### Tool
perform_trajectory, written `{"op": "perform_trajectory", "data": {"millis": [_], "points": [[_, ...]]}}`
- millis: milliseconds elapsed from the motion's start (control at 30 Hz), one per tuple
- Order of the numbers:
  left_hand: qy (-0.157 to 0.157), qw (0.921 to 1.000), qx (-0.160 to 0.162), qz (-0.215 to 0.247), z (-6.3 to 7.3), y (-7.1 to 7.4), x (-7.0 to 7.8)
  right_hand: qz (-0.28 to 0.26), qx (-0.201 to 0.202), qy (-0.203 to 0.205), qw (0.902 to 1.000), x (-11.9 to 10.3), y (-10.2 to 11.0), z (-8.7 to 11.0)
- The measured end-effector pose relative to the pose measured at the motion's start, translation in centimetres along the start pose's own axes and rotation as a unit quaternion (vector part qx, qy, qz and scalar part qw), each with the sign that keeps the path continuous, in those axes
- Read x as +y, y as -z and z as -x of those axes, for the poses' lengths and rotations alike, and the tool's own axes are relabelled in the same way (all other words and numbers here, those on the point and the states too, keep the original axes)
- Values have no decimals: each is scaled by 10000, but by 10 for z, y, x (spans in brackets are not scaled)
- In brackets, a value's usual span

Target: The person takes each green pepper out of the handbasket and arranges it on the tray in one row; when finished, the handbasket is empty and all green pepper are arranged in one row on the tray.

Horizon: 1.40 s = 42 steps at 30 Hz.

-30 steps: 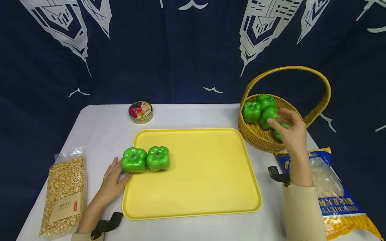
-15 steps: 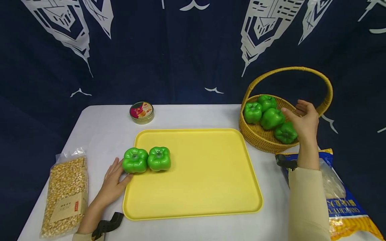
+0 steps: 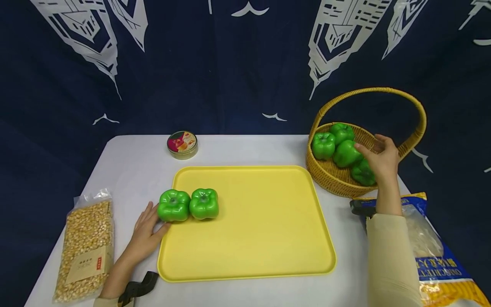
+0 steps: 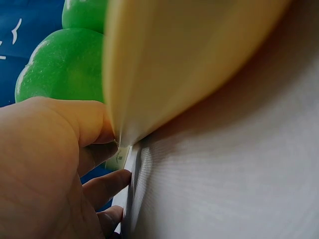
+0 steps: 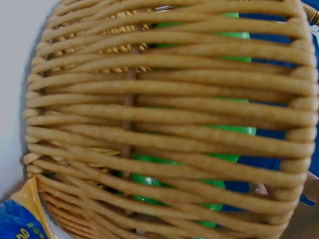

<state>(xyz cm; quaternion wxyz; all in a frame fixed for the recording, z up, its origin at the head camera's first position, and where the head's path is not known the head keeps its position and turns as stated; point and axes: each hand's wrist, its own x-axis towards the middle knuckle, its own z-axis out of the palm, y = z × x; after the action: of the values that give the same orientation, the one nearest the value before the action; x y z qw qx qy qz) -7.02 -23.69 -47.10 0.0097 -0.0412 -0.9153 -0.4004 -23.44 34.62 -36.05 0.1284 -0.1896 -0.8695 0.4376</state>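
Two green bell peppers point(image 3: 174, 205) point(image 3: 204, 204) sit side by side at the left end of the yellow tray point(image 3: 253, 238). My left hand point(image 3: 145, 236) lies at the tray's left edge with its fingers extended, the thumb at the rim and the fingertips beside the nearer pepper. At the back right stands a wicker basket point(image 3: 326, 175) with several more green bell peppers point(image 3: 323, 145) in it. Over the basket's right side, my right hand point(image 3: 384, 164) reaches down with thumb and fingers spread, thumb tip close to a pepper point(image 3: 346, 153). In the right wrist view the basket weave point(image 5: 174, 114) hides most of that hand.
A bag of corn kernels point(image 3: 86, 238) lies left of my left forearm. A round tin point(image 3: 182, 145) stands behind the tray. Under and beside my right forearm lies a blue and yellow food bag point(image 3: 433, 251). The basket's tall handle point(image 3: 377, 90) arches above its rim.
My right hand first moved right, away from the peppers' middle, then dipped slightly down and left into the basket's right side. The left hand and the tray peppers kept their places.
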Motion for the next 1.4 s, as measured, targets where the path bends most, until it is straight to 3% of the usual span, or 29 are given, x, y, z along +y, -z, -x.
{"op": "perform_trajectory", "data": {"millis": [533, 1400], "points": [[22, 10000, 3, -28, 0, 0, 0, 303, -217, 99, 9993, 13, -2, -12], [-70, 9999, 108, -20, 2, -1, 1, 489, 221, 288, 9981, 31, -21, -15]]}}
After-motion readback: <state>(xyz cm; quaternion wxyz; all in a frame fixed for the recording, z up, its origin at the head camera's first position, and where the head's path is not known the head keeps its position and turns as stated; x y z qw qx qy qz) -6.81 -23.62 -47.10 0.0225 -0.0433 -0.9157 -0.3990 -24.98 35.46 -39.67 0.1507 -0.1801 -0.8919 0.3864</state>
